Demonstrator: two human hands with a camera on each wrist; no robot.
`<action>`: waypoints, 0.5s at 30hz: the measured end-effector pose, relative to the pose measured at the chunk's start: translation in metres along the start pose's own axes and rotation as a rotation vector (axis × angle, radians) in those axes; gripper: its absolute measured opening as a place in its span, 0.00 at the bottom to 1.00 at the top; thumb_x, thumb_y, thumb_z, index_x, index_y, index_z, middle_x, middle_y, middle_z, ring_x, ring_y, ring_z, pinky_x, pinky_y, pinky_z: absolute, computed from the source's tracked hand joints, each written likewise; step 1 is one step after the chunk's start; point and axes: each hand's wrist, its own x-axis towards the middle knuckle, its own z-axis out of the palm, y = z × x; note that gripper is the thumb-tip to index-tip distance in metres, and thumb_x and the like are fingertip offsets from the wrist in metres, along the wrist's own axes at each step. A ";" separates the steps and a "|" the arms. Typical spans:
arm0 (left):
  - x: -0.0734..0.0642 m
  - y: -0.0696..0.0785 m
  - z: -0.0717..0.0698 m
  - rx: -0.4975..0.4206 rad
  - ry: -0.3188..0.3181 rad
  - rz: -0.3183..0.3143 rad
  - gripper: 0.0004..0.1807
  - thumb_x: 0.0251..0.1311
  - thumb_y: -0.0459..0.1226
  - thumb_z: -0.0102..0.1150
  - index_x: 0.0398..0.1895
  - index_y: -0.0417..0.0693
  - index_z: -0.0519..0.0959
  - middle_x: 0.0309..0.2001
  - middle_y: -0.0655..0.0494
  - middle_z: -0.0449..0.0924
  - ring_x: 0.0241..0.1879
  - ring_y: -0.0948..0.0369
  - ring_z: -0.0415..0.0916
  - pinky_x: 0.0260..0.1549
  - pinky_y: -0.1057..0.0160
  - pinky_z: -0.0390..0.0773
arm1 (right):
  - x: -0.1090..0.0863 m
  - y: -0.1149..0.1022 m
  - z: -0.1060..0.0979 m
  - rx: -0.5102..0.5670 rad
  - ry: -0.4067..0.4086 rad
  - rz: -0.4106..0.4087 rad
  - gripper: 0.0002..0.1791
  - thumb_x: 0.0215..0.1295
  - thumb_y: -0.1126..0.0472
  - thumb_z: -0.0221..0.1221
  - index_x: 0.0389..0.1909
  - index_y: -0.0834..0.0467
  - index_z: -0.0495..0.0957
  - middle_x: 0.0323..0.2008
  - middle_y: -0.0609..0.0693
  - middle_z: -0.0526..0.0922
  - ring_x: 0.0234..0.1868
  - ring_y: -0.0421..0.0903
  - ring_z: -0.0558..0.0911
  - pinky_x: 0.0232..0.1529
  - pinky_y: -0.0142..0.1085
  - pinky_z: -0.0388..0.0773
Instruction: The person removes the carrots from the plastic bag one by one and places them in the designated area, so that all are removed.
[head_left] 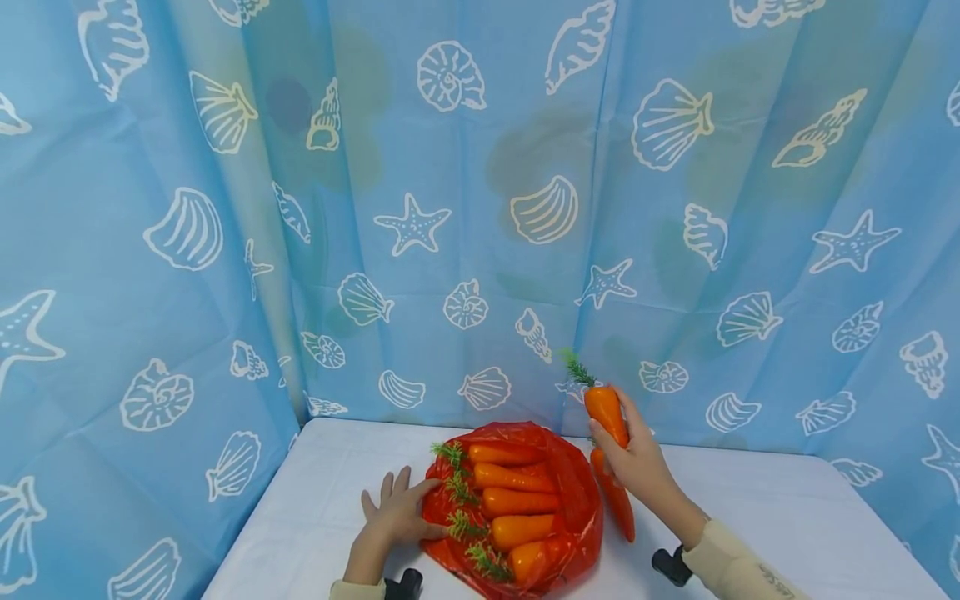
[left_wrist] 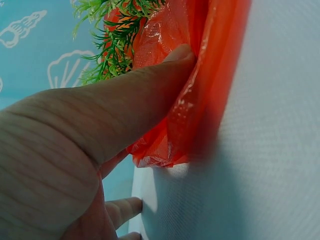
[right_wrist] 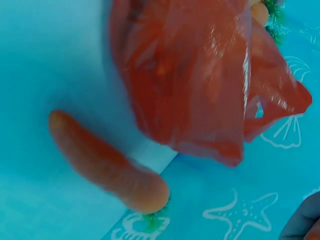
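Observation:
My right hand (head_left: 641,458) holds a toy carrot (head_left: 606,412) raised at the right of the red plastic bag (head_left: 585,517), its green top pointing up and left. Below that hand, another carrot (head_left: 617,500) lies on the table; the right wrist view also shows this lying carrot (right_wrist: 110,165). Several carrots (head_left: 521,502) lie side by side in the bag's mouth, leafy tops to the left. My left hand (head_left: 393,512) is spread at the bag's left edge. Its thumb (left_wrist: 135,100) presses on the red plastic (left_wrist: 185,120), and other fingers stretch out past the edge.
A white table (head_left: 315,467) carries everything. Behind and left of it hangs a blue curtain (head_left: 465,250) with white shell and starfish prints, close to the table's back edge. Each wrist wears a black camera mount (head_left: 671,567).

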 end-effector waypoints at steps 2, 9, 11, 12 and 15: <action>0.001 -0.001 -0.001 0.004 0.005 0.007 0.42 0.31 0.53 0.74 0.58 0.62 0.72 0.69 0.40 0.53 0.69 0.36 0.39 0.57 0.25 0.28 | 0.001 0.002 -0.004 -0.015 0.007 -0.015 0.39 0.62 0.40 0.52 0.69 0.34 0.43 0.31 0.59 0.71 0.16 0.51 0.73 0.19 0.38 0.79; 0.003 -0.003 0.001 0.024 0.017 0.002 0.42 0.31 0.56 0.73 0.58 0.62 0.72 0.69 0.41 0.53 0.69 0.36 0.39 0.57 0.25 0.28 | 0.003 0.014 -0.016 -0.054 0.021 -0.025 0.40 0.62 0.40 0.53 0.70 0.37 0.43 0.35 0.59 0.72 0.17 0.51 0.75 0.18 0.37 0.78; 0.003 -0.003 0.002 0.029 0.014 0.001 0.42 0.31 0.56 0.73 0.58 0.62 0.72 0.69 0.40 0.53 0.69 0.36 0.39 0.56 0.25 0.28 | 0.001 0.020 -0.020 -0.083 0.032 -0.010 0.41 0.61 0.38 0.52 0.70 0.38 0.42 0.36 0.58 0.73 0.17 0.50 0.75 0.19 0.36 0.79; 0.004 -0.003 0.002 0.024 0.011 -0.003 0.42 0.31 0.56 0.73 0.58 0.62 0.72 0.69 0.41 0.53 0.69 0.36 0.39 0.57 0.25 0.28 | 0.001 0.023 -0.022 -0.099 0.040 -0.003 0.42 0.61 0.38 0.52 0.71 0.39 0.41 0.36 0.58 0.73 0.18 0.50 0.75 0.19 0.35 0.79; 0.004 -0.002 0.003 0.006 -0.001 -0.007 0.43 0.30 0.54 0.74 0.58 0.62 0.72 0.69 0.40 0.53 0.69 0.36 0.39 0.57 0.26 0.27 | -0.002 0.032 -0.029 -0.142 0.074 0.018 0.43 0.61 0.37 0.51 0.71 0.40 0.39 0.37 0.57 0.74 0.19 0.52 0.76 0.21 0.34 0.79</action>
